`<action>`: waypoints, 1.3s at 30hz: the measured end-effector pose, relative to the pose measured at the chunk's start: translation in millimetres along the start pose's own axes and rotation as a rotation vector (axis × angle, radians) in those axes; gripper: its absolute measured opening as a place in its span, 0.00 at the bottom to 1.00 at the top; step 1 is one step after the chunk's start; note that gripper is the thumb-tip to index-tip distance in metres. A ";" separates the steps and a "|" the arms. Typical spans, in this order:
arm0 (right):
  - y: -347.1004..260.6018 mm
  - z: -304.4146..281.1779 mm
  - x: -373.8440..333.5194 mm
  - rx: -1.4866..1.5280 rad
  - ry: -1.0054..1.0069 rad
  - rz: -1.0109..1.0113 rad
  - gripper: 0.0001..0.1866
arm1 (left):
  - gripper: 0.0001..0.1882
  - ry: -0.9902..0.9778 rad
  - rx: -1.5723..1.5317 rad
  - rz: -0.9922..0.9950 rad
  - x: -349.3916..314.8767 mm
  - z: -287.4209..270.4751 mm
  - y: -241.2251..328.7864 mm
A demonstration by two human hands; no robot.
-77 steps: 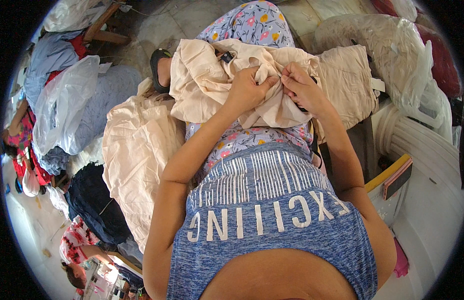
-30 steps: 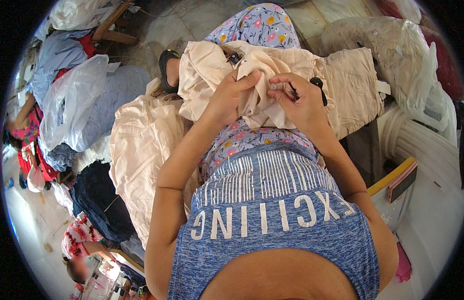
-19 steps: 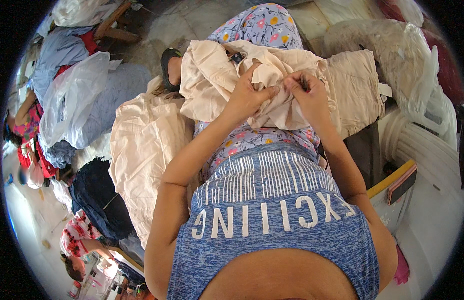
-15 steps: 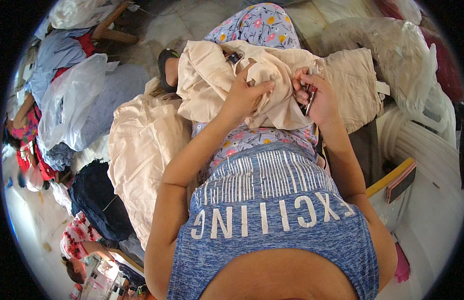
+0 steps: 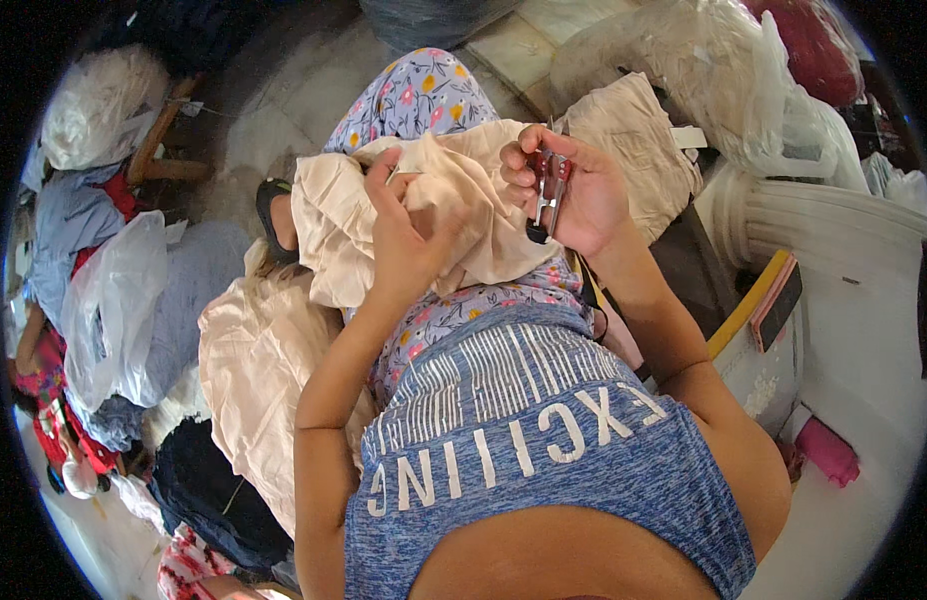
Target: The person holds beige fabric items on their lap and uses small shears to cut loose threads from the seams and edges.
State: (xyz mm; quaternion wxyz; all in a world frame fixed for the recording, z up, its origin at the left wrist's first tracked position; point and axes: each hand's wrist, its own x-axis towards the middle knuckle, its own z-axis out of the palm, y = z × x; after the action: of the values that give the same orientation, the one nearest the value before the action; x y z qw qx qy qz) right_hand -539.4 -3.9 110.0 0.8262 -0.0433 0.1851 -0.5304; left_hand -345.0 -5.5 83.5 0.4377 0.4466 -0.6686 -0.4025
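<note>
Beige cloth [image 5: 333, 215] lies bunched across my lap, over the floral trousers. My left hand [image 5: 408, 240] is at the middle of its folds, gripping some of it; the thumb is blurred by motion and a small pale edge shows by the index fingertip. In my right hand [image 5: 593, 195], raised just off the cloth's right side, is a pair of thread snips [image 5: 551, 195] with red and silver parts. Its dark end points down toward me, and the fingers are curled round it.
More beige cloth [image 5: 268, 350] hangs at my left, and a folded beige piece [image 5: 628, 150] lies beyond my right hand. Clear plastic bags [image 5: 683, 80] stand at the far right. A phone [image 5: 775, 305] rests by a yellow edge. Dark cloth [image 5: 208, 490] is heaped lower left.
My right hand has lifted away from the cloth, with the snips now more fully in sight. My left hand has shifted on the folds. The whole view has swung somewhat.
</note>
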 end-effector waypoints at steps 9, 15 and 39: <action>47.1 25.0 16.0 -0.296 0.230 -0.261 0.16 | 0.13 -0.382 -0.160 -0.298 -7.5 5.5 8.4; 36.1 21.9 11.6 0.106 0.244 -0.135 0.24 | 0.08 -0.350 0.087 0.100 -7.1 3.7 20.8; -104.1 -172.5 -456.0 -1.701 2.642 -0.521 0.10 | 0.04 -0.495 -0.316 -0.235 -24.7 1.5 -8.8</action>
State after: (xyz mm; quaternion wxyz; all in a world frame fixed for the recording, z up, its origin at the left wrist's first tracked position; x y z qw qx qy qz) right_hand -857.8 379.4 96.4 0.2815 0.0306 -0.9571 0.0606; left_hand -338.9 15.7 69.3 0.2759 0.3357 -0.6277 -0.6459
